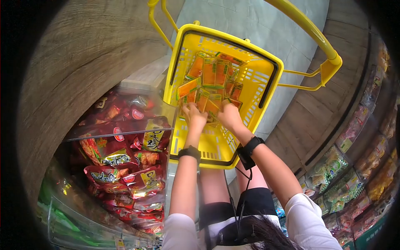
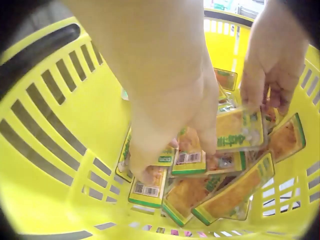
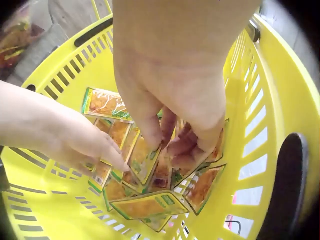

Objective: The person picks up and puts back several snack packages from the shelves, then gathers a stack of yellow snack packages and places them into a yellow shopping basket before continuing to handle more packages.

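Inside the yellow basket (image 1: 260,68) (image 2: 95,125) (image 3: 245,120) lie several flat orange packets (image 1: 216,71) (image 2: 232,197) (image 3: 150,206) with green and yellow edges, some overlapping. My left hand (image 1: 196,116) (image 2: 172,107) (image 3: 65,137) is low in the basket, its fingers spread and touching packets; its palm side is hidden. Beside it, my right hand (image 1: 230,118) (image 2: 272,62) (image 3: 175,95) has curled fingers and pinches the edge of a tilted packet (image 2: 240,129) (image 3: 145,159). Part of that grip is hidden behind the fingers.
Red snack bags (image 1: 121,166) fill a clear-walled bin left of the basket. Shelves of bagged goods (image 1: 354,166) curve along the right. The basket's yellow handle (image 1: 310,29) extends to the upper right above the grey floor (image 1: 246,18). A wood-patterned surface (image 1: 87,54) stands at upper left.
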